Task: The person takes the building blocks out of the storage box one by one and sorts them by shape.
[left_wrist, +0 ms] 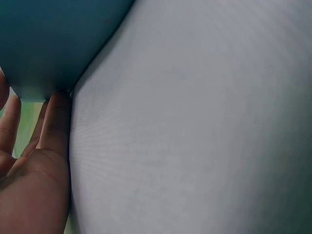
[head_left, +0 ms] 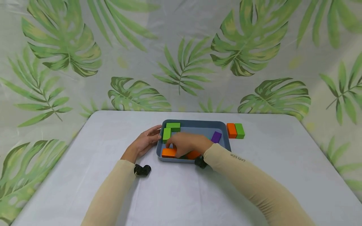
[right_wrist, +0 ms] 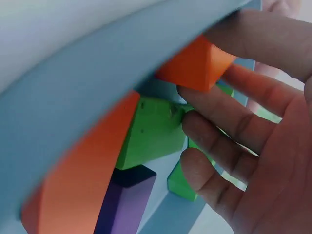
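White tablecloth (head_left: 164,201) spreads flat before a leaf-printed backdrop (head_left: 192,18). On it sits a blue-grey tray (head_left: 195,129), with 2 blocks (head_left: 235,131), orange and green, just beside its right end. The left hand (head_left: 146,140), fingers loosely extended, touches the tray's left wall. The right hand (head_left: 186,142) reaches down inside, thumb and fingers pinching an orange block (head_left: 168,153) by the near left corner.
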{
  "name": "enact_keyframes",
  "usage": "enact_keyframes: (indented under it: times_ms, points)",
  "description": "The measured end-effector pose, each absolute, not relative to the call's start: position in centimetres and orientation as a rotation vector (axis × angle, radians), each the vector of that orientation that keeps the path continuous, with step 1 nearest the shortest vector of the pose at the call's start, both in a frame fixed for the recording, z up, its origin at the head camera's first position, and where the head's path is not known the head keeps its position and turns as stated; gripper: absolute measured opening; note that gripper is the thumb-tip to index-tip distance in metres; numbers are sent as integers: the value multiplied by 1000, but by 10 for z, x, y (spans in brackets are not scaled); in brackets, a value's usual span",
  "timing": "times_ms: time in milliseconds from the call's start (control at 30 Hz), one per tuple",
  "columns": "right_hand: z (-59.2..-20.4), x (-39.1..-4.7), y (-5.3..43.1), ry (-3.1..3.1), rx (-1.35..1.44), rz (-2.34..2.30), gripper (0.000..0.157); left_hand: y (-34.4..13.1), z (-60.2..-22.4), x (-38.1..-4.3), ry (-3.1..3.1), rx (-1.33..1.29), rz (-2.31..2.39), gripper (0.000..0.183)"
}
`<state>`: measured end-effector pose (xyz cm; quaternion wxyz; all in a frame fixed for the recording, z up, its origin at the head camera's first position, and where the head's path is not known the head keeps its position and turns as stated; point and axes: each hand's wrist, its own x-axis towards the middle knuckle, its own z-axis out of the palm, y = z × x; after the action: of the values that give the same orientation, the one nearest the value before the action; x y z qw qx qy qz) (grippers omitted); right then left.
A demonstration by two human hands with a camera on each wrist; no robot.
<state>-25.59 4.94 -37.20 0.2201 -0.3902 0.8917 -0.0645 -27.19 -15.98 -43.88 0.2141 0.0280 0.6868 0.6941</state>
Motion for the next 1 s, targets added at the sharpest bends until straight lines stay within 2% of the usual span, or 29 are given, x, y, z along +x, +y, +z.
enact_keyframes:
  times_ms: [100,300,467,600,833,1000]
  points:
    - [-374,-254,49,2467,-1089,-194,58,-160,-440,-272,1899,81,1929,63]
    - [-375,-251,49,2441,-1174,-183,62,-161,-439,-272,1900,82,1931,64]
    - [-376,-252,49,2401,-1139,-185,72,-160,-438,-272,1904,82,1923,63]
    - [-377,-253,49,2395,-1109,-195,70,-160,-439,-272,1898,89,1927,63]
    - [-379,-255,49,2481,-965,-252,55,-162,-441,-273,1899,120,1933,64]
    - [-380,-255,49,2516,-1041,-219,63,-163,-443,-273,1899,130,1936,64]
